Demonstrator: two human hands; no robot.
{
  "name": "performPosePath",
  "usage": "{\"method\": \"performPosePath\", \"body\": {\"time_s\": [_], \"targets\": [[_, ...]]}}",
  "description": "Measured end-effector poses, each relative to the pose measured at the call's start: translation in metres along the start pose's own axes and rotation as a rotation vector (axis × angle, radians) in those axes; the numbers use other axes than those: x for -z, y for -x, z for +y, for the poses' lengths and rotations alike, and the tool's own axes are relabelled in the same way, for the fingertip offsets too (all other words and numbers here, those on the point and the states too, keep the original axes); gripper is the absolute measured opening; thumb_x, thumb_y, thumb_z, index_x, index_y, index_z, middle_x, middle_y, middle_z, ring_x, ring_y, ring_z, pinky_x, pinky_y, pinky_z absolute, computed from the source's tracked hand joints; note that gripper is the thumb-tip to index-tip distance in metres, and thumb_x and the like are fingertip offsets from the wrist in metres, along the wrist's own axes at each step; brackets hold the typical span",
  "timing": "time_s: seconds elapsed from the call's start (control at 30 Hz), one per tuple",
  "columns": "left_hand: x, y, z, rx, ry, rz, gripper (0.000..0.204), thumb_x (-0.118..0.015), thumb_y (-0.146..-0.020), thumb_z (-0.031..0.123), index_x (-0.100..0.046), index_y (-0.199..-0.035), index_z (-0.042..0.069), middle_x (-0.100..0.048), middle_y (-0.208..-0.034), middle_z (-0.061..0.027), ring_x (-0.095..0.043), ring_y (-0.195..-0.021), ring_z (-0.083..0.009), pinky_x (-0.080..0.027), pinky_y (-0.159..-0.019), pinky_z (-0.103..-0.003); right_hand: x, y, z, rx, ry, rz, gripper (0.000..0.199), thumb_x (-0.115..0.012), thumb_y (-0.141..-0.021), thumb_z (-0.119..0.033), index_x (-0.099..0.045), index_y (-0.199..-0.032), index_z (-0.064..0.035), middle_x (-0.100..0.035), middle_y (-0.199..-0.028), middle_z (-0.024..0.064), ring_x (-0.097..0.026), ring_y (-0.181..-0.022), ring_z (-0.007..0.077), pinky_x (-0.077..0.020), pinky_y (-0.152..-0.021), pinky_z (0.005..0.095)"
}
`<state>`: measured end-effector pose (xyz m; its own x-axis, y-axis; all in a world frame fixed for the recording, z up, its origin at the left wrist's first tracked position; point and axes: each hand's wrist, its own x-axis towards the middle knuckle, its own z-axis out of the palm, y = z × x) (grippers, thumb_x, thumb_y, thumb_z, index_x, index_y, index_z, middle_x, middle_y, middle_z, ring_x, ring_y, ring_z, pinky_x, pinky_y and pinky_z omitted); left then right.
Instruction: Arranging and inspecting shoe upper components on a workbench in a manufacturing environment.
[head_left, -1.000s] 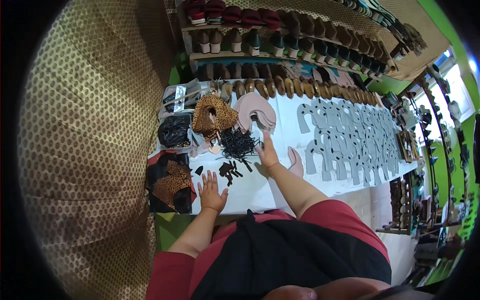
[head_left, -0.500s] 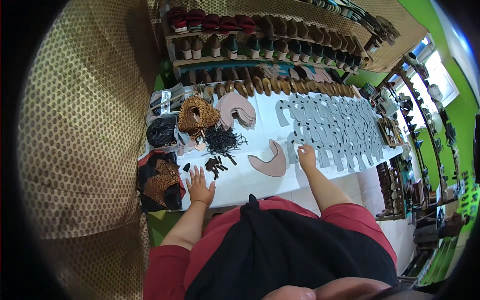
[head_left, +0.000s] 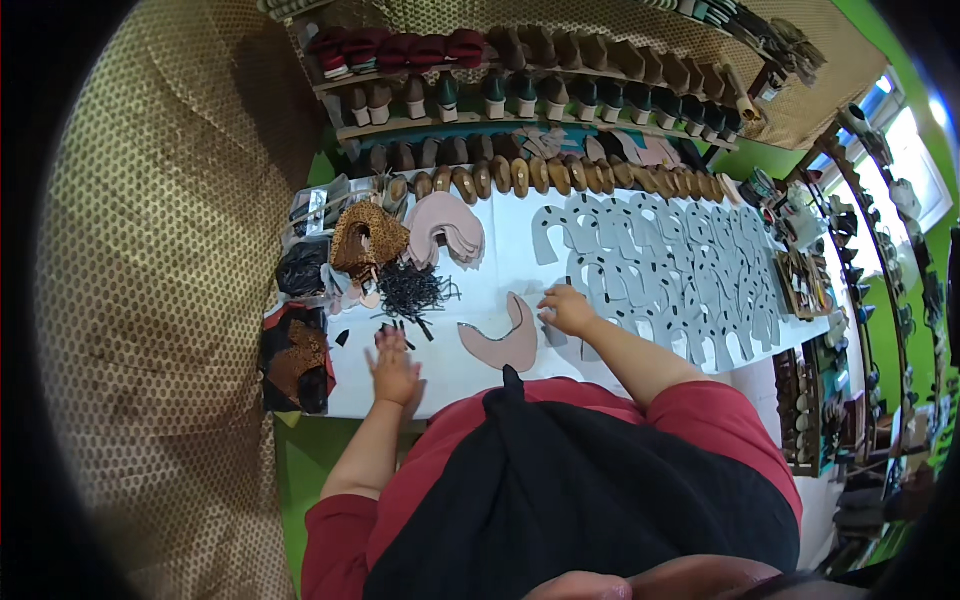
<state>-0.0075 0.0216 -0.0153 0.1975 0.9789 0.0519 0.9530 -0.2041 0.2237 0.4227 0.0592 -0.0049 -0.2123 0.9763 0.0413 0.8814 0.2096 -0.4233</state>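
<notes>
One pink piece (head_left: 513,350); right hand (head_left: 567,311) beside; left hand (head_left: 395,374) near strips (head_left: 426,331)

Pink crescent-shaped piece (head_left: 515,350): matt, smooth. Arched grey pieces (head_left: 690,290): likewise. Black bag (head_left: 302,272): glossy crinkled plastic. Curtain (head_left: 180,300): cloth, faint sheen. Apron (head_left: 600,470): matt cloth. Brown shoe forms (head_left: 520,178): glossy; wood or plastic, too small to tell.

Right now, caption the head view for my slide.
Left hand near black strips, right hand beside a single curved pink piece, grey cut-outs spread across a white table.
</notes>
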Motion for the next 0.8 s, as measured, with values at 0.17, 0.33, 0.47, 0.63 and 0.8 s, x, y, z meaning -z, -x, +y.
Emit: {"method": "performPosePath", "body": {"time_s": [0.17,0.33,0.47,0.63,0.8], "targets": [[-0.009,-0.034,0.123,-0.31,-0.018,-0.252,0.08,-0.059,-0.09,0.046,-0.026,-0.158,0.016,-0.015,-0.166,-0.012,-0.012,-0.153,-0.0356,-0.008,-0.118,-0.063,-0.011,-0.034,0.017,0.239,-0.031,-0.125,0.023,-0.075,-0.075,-0.026,-0.077,-0.096,-0.0171,-0.065,-0.119,0.0133,-0.059,-0.115,0.0325,-0.0488,-0.096,0.0435],[-0.034,-0.041,0.168,-0.403,-0.07,-0.373,0.083,-0.053,-0.09,0.057,-0.027,-0.157,0.017,-0.016,-0.167,-0.008,-0.013,-0.153,-0.0331,-0.007,-0.117,-0.065,-0.021,-0.059,0.018,0.472,-0.07,-0.069,0.021,-0.074,-0.07,-0.022,-0.077,-0.09,-0.0206,-0.066,-0.117,0.0074,-0.055,-0.122,0.036,-0.0461,-0.099,0.0442],[-0.048,-0.038,0.169,-0.375,-0.035,-0.389,0.084,-0.051,-0.09,0.06,-0.027,-0.157,0.015,-0.017,-0.167,-0.0082,-0.015,-0.153,-0.0325,-0.008,-0.116,-0.066,-0.026,-0.066,0.018,0.593,-0.043,0.011,0.022,-0.077,-0.06,-0.019,-0.077,-0.082,-0.0204,-0.064,-0.122,0.0061,-0.05,-0.129,0.0413,-0.0461,-0.1,0.045],[-0.054,-0.036,0.168,-0.37,-0.049,-0.323,0.084,-0.051,-0.089,0.061,-0.03,-0.156,0.014,-0.021,-0.166,-0.0067,-0.019,-0.153,-0.0304,-0.01,-0.116,-0.066,-0.02,-0.084,0.024,0.694,-0.133,-0.056,0.015,-0.079,-0.057,-0.02,-0.075,-0.071,-0.019,-0.064,-0.124,0.0063,-0.049,-0.131,0.0404,-0.0478,-0.1,0.045],[-0.053,-0.039,0.171,-0.343,-0.06,-0.402,0.088,-0.057,-0.087,0.061,-0.028,-0.157,0.015,-0.018,-0.166,-0.0055,-0.012,-0.154,-0.0294,-0.008,-0.117,-0.066,-0.026,-0.089,0.027,0.764,-0.113,-0.079,0.012,-0.078,-0.062,-0.02,-0.071,-0.07,-0.0158,-0.063,-0.128,0.0064,-0.046,-0.135,0.0403,-0.0478,-0.099,0.0471]]}}
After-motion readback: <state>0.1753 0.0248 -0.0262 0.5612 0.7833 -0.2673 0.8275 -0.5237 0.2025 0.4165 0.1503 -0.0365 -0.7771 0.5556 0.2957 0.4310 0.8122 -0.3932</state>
